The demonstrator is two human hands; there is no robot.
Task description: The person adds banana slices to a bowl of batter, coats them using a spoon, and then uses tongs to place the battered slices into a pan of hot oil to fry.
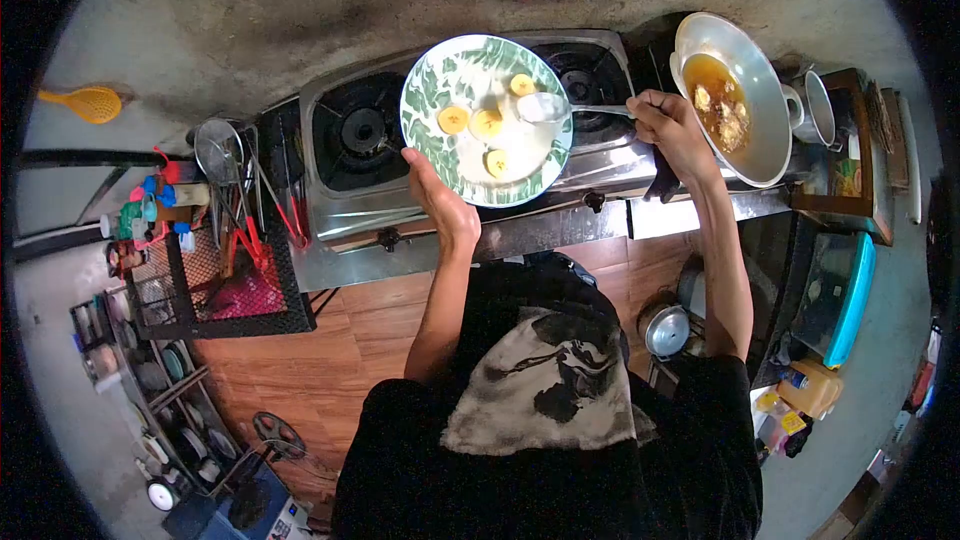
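Plate (430,90) rim clamped under left hand (440,202) thumb, four yellow slices (453,120) on it, one spoon (545,107) pinched in right hand (672,128)

A green-patterned plate (440,80) carrying yellow fried pieces (487,123) is held by the left hand (440,202) above a two-burner stove (352,202). A spoon (545,107) is gripped by the right hand (672,128) over the plate, beside a wok (765,100) of oil.
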